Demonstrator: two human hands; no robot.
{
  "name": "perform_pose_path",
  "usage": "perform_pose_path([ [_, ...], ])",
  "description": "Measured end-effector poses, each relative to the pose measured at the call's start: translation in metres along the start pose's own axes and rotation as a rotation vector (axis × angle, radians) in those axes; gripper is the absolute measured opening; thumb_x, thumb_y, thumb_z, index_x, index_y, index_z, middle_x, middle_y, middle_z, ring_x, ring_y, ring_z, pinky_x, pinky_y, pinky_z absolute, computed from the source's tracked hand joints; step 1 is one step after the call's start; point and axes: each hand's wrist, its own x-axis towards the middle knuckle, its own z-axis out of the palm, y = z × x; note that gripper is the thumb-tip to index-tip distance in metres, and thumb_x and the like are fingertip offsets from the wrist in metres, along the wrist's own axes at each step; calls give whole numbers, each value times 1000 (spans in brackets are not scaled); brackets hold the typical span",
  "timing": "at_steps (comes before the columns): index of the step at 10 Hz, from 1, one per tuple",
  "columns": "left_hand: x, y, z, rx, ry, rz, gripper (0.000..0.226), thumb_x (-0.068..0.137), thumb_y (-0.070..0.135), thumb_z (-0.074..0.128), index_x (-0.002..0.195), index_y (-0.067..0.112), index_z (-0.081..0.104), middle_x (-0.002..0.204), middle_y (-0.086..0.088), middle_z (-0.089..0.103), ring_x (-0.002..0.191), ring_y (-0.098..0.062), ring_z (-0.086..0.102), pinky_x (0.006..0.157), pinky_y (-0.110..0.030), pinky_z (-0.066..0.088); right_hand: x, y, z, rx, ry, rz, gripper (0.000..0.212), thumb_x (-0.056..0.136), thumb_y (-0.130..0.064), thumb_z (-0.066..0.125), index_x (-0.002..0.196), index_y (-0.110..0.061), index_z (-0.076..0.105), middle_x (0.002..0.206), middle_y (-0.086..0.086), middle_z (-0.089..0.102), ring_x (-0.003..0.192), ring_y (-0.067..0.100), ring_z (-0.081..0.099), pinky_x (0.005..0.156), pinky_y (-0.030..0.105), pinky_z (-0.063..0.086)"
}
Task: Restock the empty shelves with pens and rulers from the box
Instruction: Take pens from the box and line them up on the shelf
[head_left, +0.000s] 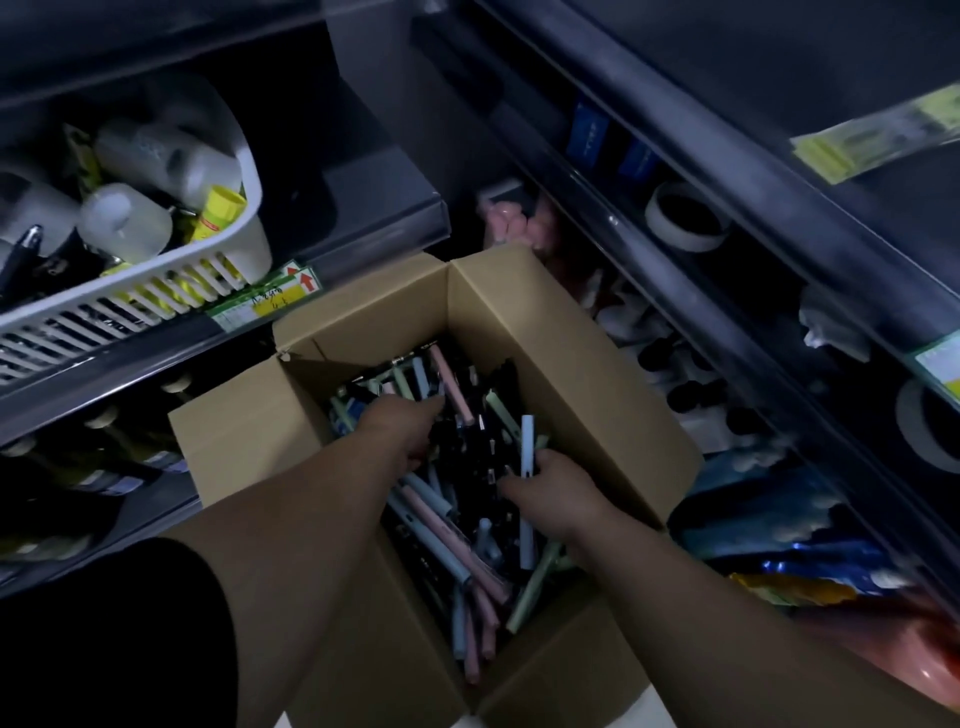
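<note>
An open cardboard box (561, 364) stands on the floor between two shelf units, filled with several pens (467, 467) in black, pink, pale blue and pale green. Both my hands are inside the box. My left hand (400, 431) reaches into the pile, its fingertips buried among the black pens, so its grip is hidden. My right hand (550, 493) grips a bunch of pens; a pale blue pen (527, 447) sticks up past my thumb, and green ones poke out below my wrist. No ruler is visible.
A white slatted basket (156, 296) of bottles and glue sticks sits on the left shelf, with price labels (270, 301) on the shelf edge. Dark shelves (727, 322) at right hold tape rolls (685, 218), blue boxes and small bottles. Blue packets (779, 519) lie at lower right.
</note>
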Motion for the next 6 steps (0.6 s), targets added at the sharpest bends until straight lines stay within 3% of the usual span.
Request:
perform_pose_path([
  [1, -6, 2, 5, 164, -50, 38, 59, 89, 42, 63, 127, -2, 52, 121, -20, 62, 108, -31, 61, 83, -34, 52, -3, 1, -3, -49, -40, -10, 21, 92, -21, 58, 109, -10, 56, 92, 4, 58, 80, 17, 57, 67, 26, 47],
  [2, -18, -2, -2, 650, -45, 275, 37, 95, 23, 53, 117, -5, 59, 115, -17, 64, 93, -25, 58, 78, -31, 47, -6, 4, -7, -90, -55, -6, 18, 93, -18, 56, 106, -7, 54, 95, 11, 59, 81, 21, 57, 69, 31, 47],
  [3, -32, -4, -16, 1068, -137, 450, 35, 93, 16, 52, 125, 3, 60, 111, -11, 59, 92, -18, 51, 72, -27, 42, -10, 2, -6, -86, -55, 1, 10, 94, -19, 53, 96, -10, 49, 86, 7, 50, 72, 17, 48, 60, 27, 40],
  [4, -41, -14, -20, 1486, -393, 497, 53, 91, 18, 57, 143, 17, 45, 133, -6, 52, 112, -23, 55, 84, -30, 47, -12, 0, -7, -58, -27, -28, 10, 94, -18, 54, 99, -10, 51, 90, 9, 55, 75, 19, 54, 61, 28, 42],
  [5, -36, -27, -11, 1726, -417, 648, 52, 89, 18, 59, 140, 18, 46, 132, -8, 53, 111, -27, 56, 88, -36, 50, -14, 0, -10, 23, 23, -39, 23, 95, -19, 54, 116, -11, 56, 105, 10, 62, 83, 18, 57, 65, 27, 45],
  [6, -30, -33, -5, 1768, -396, 786, 40, 91, 15, 56, 131, 13, 52, 126, -10, 57, 109, -29, 56, 91, -38, 47, -13, 4, -10, 59, 42, -57, 24, 95, -21, 55, 116, -11, 56, 103, 7, 61, 80, 13, 55, 64, 26, 45],
])
